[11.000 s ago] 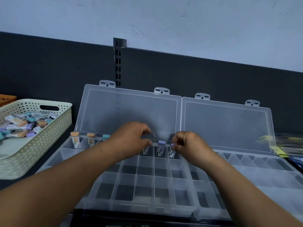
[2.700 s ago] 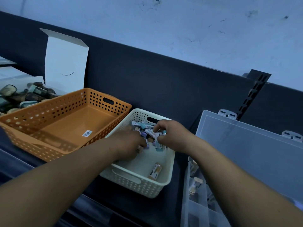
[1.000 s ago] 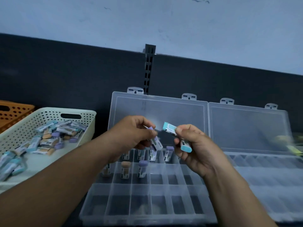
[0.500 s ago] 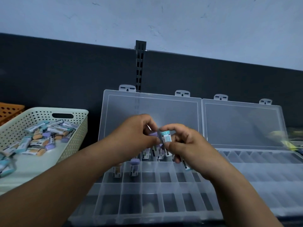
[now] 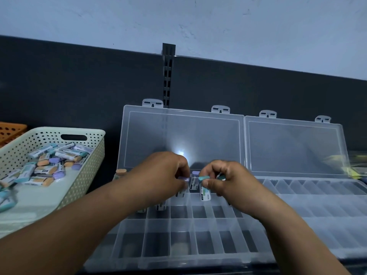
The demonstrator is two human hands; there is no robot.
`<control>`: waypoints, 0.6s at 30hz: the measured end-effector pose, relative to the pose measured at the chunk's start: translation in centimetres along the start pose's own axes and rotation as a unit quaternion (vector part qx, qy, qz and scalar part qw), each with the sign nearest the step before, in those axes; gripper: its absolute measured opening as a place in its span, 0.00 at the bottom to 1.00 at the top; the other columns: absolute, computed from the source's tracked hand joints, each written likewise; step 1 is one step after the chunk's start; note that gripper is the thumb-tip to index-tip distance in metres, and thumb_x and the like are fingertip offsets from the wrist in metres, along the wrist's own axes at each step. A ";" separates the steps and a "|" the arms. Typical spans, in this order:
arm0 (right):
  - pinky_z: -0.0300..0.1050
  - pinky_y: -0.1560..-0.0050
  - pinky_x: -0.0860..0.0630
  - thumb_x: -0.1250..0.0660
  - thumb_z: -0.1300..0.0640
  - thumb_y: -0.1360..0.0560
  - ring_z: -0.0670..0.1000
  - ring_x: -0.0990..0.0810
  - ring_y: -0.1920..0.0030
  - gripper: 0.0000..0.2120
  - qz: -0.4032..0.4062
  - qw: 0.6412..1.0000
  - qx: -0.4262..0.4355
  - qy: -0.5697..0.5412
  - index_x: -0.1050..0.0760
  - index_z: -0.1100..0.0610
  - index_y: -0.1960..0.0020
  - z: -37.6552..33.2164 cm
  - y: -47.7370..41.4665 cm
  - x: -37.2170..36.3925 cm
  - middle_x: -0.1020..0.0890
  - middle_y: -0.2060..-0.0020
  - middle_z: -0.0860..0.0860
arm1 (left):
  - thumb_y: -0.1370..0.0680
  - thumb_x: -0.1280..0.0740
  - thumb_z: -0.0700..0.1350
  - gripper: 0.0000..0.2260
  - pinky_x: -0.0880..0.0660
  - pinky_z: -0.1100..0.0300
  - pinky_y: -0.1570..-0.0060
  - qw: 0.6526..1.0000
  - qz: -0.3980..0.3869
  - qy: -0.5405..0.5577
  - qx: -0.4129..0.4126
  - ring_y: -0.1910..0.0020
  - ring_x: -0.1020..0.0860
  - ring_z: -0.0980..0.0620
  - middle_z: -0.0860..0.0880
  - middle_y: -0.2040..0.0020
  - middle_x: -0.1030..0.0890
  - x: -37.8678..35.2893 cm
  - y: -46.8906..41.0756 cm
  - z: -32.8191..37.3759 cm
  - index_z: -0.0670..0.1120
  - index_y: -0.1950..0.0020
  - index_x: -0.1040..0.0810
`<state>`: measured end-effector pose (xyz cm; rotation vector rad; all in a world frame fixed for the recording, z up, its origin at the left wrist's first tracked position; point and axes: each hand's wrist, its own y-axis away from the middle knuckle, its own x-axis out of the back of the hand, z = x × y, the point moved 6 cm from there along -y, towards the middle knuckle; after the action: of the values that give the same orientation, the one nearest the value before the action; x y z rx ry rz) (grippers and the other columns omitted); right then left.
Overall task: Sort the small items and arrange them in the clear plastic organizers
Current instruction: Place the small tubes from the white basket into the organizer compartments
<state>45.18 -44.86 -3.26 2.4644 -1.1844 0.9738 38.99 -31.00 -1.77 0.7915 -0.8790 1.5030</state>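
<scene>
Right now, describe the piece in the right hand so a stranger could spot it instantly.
Start at the left clear organizer, its lid propped open. Over its back rows, the right hand pinches a small white labelled stick, hanging upright. Its cap is teal, unlike the purple-capped stick in the left hand.

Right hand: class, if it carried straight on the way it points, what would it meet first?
Likely the upright purple-capped item just ahead, then the left hand; depth is unclear.
</scene>
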 end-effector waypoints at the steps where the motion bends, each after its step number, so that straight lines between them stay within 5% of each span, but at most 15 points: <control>1: 0.31 0.69 0.30 0.30 0.57 0.25 0.39 0.27 0.69 0.08 0.001 1.000 -0.002 0.012 0.23 0.49 0.61 0.1 -0.1 0.1 0.22 0.65 0.51 | 0.24 0.30 0.48 0.02 0.30 0.69 0.66 1.000 -0.002 -0.002 -0.001 0.63 0.23 0.61 0.56 0.60 0.20 0.0 0.1 0.0 0.54 0.57 0.21; 6: 0.47 0.54 0.22 0.30 0.53 0.25 0.48 0.21 0.60 0.04 0.007 0.999 -0.005 0.051 0.22 0.48 0.58 0.3 -0.2 0.1 0.19 0.61 0.47 | 0.25 0.30 0.46 0.02 0.29 0.70 0.64 1.000 -0.003 -0.016 -0.001 0.60 0.22 0.60 0.56 0.59 0.19 -0.1 0.2 -0.2 0.54 0.56 0.20; 9: 0.42 0.58 0.23 0.29 0.54 0.26 0.49 0.21 0.60 0.03 0.015 0.996 0.002 0.092 0.22 0.51 0.58 0.3 -0.3 -0.3 0.20 0.62 0.46 | 0.25 0.30 0.46 0.02 0.28 0.68 0.61 1.000 -0.012 -0.029 0.001 0.57 0.22 0.59 0.56 0.56 0.19 -0.7 0.2 -0.6 0.53 0.55 0.20; 13: 0.31 0.63 0.29 0.29 0.55 0.26 0.37 0.24 0.64 0.04 0.012 0.989 -0.003 0.149 0.22 0.52 0.59 0.9 -0.4 -1.2 0.21 0.65 0.42 | 0.26 0.30 0.45 0.03 0.27 0.64 0.56 0.999 -0.027 -0.046 0.005 0.54 0.23 0.57 0.55 0.54 0.19 -2.2 0.1 -1.4 0.52 0.54 0.20; 18: 0.40 0.55 0.24 0.30 0.57 0.26 0.44 0.21 0.60 0.04 -0.003 0.988 -0.012 0.151 0.22 0.52 0.59 1.4 -0.3 -2.0 0.19 0.62 0.45 | 0.26 0.30 0.47 0.02 0.33 0.62 0.57 0.996 -0.003 -0.085 -0.009 0.54 0.25 0.57 0.55 0.55 0.19 -2.7 0.0 -1.8 0.52 0.54 0.19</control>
<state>45.15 -44.13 -5.60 2.2002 -1.0786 1.2687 39.24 -30.75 -5.04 0.9181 -1.0139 1.4365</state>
